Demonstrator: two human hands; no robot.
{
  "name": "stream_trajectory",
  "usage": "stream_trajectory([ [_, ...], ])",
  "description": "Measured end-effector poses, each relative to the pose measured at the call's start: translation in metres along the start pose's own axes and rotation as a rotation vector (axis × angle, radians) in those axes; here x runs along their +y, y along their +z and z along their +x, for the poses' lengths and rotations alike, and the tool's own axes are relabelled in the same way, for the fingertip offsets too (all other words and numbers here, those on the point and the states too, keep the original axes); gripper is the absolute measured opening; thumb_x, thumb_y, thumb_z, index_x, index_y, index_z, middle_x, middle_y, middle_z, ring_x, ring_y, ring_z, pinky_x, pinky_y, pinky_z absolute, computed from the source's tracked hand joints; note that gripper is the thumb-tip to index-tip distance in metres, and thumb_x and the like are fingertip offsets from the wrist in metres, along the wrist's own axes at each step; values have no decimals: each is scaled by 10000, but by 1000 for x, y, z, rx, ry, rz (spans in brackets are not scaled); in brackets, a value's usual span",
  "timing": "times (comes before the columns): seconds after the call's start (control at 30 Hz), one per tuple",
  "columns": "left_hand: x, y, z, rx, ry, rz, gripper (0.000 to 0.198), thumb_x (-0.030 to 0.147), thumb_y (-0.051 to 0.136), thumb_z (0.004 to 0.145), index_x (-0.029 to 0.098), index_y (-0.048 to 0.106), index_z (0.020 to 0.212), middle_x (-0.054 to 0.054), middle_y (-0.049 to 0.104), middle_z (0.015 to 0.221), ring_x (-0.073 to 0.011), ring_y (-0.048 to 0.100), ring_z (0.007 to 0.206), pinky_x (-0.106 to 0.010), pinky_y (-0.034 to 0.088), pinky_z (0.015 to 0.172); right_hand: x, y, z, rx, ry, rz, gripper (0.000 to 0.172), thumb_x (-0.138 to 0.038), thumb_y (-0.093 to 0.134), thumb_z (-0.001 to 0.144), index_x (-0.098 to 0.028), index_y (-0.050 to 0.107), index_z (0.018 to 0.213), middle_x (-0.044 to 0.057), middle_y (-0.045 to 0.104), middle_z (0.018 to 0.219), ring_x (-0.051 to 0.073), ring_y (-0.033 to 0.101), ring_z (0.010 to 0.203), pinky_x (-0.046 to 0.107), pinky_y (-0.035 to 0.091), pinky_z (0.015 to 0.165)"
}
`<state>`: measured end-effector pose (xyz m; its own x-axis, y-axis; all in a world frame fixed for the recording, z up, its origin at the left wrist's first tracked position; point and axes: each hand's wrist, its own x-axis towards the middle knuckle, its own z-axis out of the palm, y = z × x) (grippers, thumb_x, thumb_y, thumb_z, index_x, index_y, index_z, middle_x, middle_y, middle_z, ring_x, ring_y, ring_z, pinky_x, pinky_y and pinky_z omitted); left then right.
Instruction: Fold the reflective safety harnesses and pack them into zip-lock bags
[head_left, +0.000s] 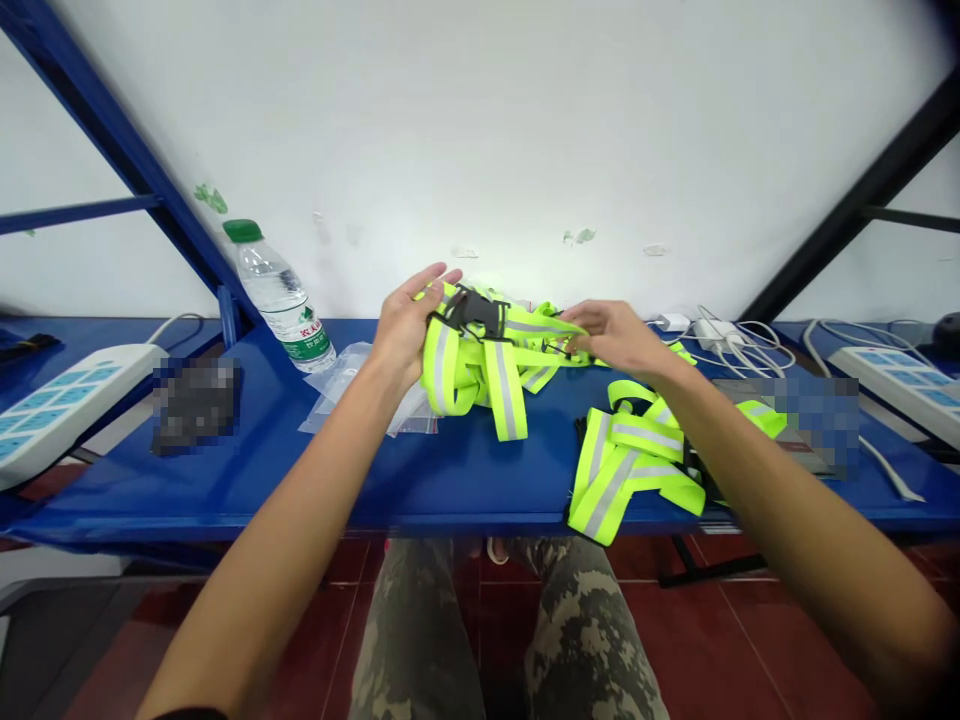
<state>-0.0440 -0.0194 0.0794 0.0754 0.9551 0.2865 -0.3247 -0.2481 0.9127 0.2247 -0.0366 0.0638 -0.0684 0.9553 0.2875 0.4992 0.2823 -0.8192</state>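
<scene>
Right of the bottle [281,300] and bags [337,385], the left hand [405,328] pinches the straps [507,395] between its fingers by the buckle [480,313], over the surface [450,490]; the right hand [611,332] seems to pinch them farther along. Spreading them seems in hand; the next move calls for firm fingers

Left forearm [300,530]: bare, rising from lower left of frame. Left hand [401,325]: just left of center, palm turned inward, thumb and fingers closed in grip. Right forearm [780,490]: bare, slanting up from lower right. Right hand [611,330]: right of center, back showing, fingers bent leftward, pinching. Hands apart, near level.
</scene>
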Motion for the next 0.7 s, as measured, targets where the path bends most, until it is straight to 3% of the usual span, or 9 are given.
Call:
stream_trajectory([
  [0.07, 10, -7, 0, 16, -31, 4, 381, 200, 678, 811, 216, 624, 1188, -71, 632, 1352, -236, 644, 1123, -363, 543, 904, -3, -17, 5, 120, 0, -17, 138, -129, 713, 667, -175, 687, 795, 49, 691, 725, 211, 665, 680, 336, 520, 604],
  [0.13, 15, -13, 0, 9, -79, -31, 379, 146, 665, 765, 232, 640, 1134, -45, 640, 1333, -234, 634, 1127, -357, 548, 893, -6, -31, 9, 261, -30, -49, 94, -167, 724, 689, -177, 700, 780, 50, 702, 750, 210, 665, 686, 331, 503, 591],
  [0.27, 18, -17, 4, 34, -171, -198, 263, 171, 674, 724, 231, 655, 980, -48, 681, 1173, -219, 611, 1144, -346, 528, 952, -11, -50, 14, 498, -174, -61, 124, -203, 752, 709, -147, 725, 816, 66, 713, 802, 189, 661, 714, 366, 527, 697],
  [0.37, 22, -14, 8, 67, -209, -249, 234, 214, 733, 696, 220, 633, 908, -54, 672, 1017, -206, 618, 1084, -334, 512, 968, -12, -59, 15, 645, -270, 1, 147, -210, 741, 740, -116, 724, 852, 82, 696, 777, 172, 642, 674, 358, 542, 682],
  [0.53, 26, 0, 15, 116, -253, -39, 410, 62, 731, 535, 204, 607, 899, -10, 570, 787, -164, 595, 806, -353, 533, 852, -21, -66, 7, 818, -375, -144, 97, -205, 696, 804, -150, 707, 883, 87, 715, 861, 166, 659, 781, 288, 511, 687],
  [0.6, 26, 4, 19, 215, -224, 55, 354, 62, 693, 516, 184, 596, 834, -7, 537, 756, -149, 560, 742, -357, 541, 804, -26, -66, 0, 854, -417, -261, 124, -225, 655, 849, -153, 718, 927, 98, 727, 927, 167, 652, 833, 280, 488, 689],
  [0.7, 27, 5, 24, 290, -137, 119, 244, 135, 682, 533, 179, 549, 733, -27, 562, 781, -174, 579, 769, -365, 557, 779, -28, -68, -9, 895, -467, -426, 234, -243, 560, 914, -129, 720, 1042, 117, 725, 991, 154, 624, 757, 310, 477, 703],
])
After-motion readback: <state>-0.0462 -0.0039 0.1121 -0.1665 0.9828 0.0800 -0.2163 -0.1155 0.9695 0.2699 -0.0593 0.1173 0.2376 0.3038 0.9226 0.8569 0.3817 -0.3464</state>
